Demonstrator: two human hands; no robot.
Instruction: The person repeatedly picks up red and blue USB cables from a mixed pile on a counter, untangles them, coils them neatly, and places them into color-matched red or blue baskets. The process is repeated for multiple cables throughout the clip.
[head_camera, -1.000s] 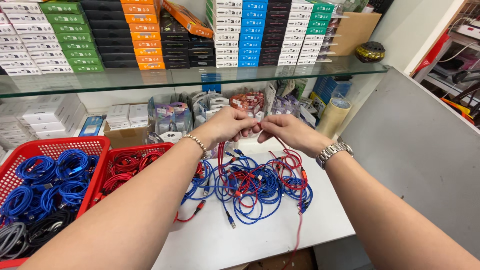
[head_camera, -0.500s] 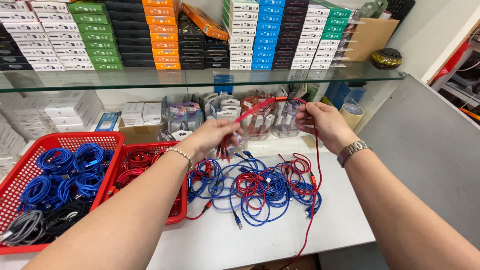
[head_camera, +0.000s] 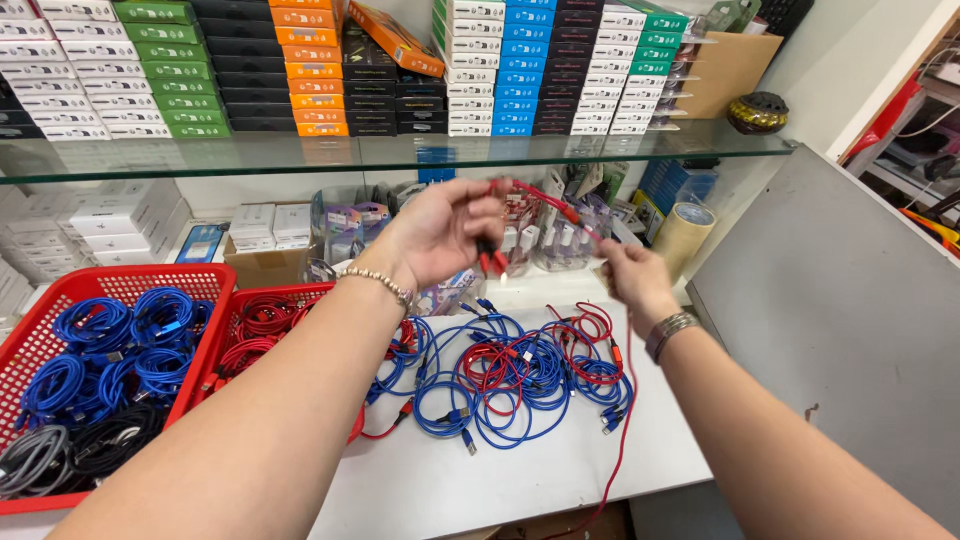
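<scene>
My left hand (head_camera: 440, 230) is raised above the white table (head_camera: 480, 480) and grips a red cable (head_camera: 545, 198) near its connector ends. My right hand (head_camera: 632, 278) pinches the same red cable further along, and the rest of it hangs down past the table's front edge. Below both hands lies a loose pile of blue and red cables (head_camera: 510, 375) on the table.
Two red baskets stand at the left: the nearer basket (head_camera: 60, 320) holds coiled blue, black and grey cables, the other (head_camera: 262, 305) red ones. A glass shelf (head_camera: 400, 155) carries stacked coloured boxes. A tape roll (head_camera: 683, 235) and a grey panel (head_camera: 850, 330) are at the right.
My hands first spread apart and rose, stretching the red cable. My right hand has now come down and closer, while the left hand folds the cable near its ends.
</scene>
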